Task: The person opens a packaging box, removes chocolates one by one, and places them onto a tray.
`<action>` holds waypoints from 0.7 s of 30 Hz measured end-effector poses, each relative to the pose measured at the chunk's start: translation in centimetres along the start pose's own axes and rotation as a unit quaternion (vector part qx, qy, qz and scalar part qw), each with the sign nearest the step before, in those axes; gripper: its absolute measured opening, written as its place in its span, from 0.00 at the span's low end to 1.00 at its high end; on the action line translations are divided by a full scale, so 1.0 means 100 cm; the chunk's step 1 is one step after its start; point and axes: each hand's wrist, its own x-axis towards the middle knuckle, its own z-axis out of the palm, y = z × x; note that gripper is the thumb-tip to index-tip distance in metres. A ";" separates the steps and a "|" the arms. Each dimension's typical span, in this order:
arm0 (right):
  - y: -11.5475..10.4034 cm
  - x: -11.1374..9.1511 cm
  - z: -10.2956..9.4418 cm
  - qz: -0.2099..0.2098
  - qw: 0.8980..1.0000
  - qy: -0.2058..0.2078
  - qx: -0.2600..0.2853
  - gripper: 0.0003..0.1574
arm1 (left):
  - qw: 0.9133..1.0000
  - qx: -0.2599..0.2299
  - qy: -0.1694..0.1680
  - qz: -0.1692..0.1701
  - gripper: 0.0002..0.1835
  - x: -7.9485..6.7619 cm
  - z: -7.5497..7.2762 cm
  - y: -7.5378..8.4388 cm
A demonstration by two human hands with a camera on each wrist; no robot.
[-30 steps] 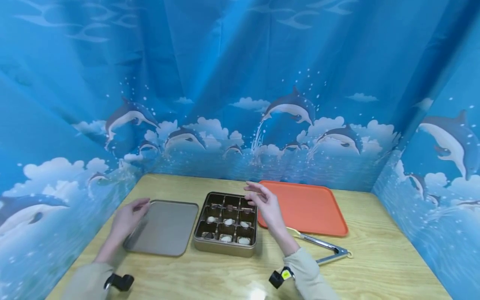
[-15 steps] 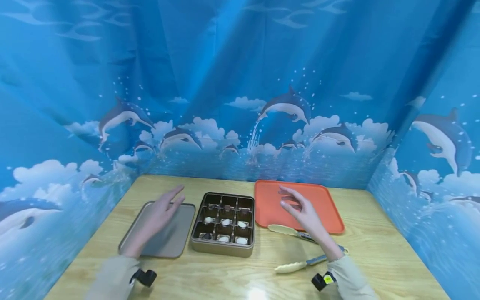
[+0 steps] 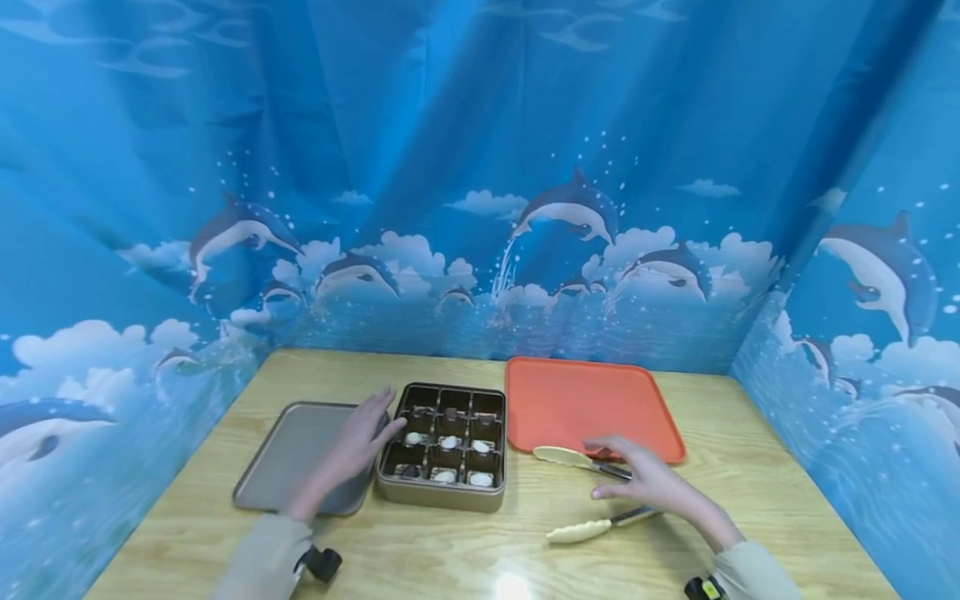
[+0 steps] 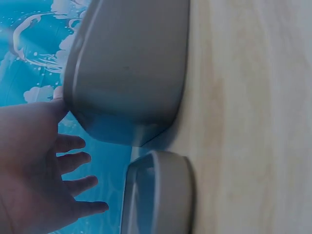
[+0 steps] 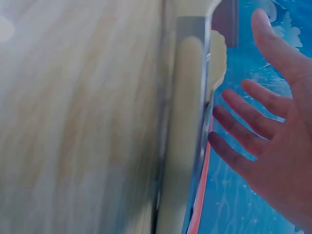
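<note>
A: What lies furthest left?
B: A flat grey-brown metal tray with rounded corners (image 3: 281, 462), just left of the box, on the pale wood-grain table (image 3: 420, 554).

A: And the left hand (image 3: 352, 437)?
B: Over that tray, fingers straight and spread, thumb at the box's left rim. I can't tell whether it touches.

A: Describe the box.
B: A bronze-brown, square-sided box with nine compartments (image 3: 441, 497). Rounded white pieces (image 3: 481, 479) sit across its middle row and in the middle and right front compartments; dark brown pieces (image 3: 451, 414) sit in the back row.

A: Right of the box?
B: A flat orange-red rectangular tray (image 3: 585, 404), towards the back. Nearer than that, also right of the box, metal tongs with cream scalloped tips (image 3: 579, 532) lie with their arms apart, tips towards the box.

A: The right hand (image 3: 647, 481)?
B: Well right of the box, above the tongs, fingers spread apart.
</note>
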 end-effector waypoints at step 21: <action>-0.006 -0.015 0.015 0.028 0.988 -0.073 -0.136 0.84 | 0.999 0.033 -0.016 0.004 0.35 -0.003 0.011 0.008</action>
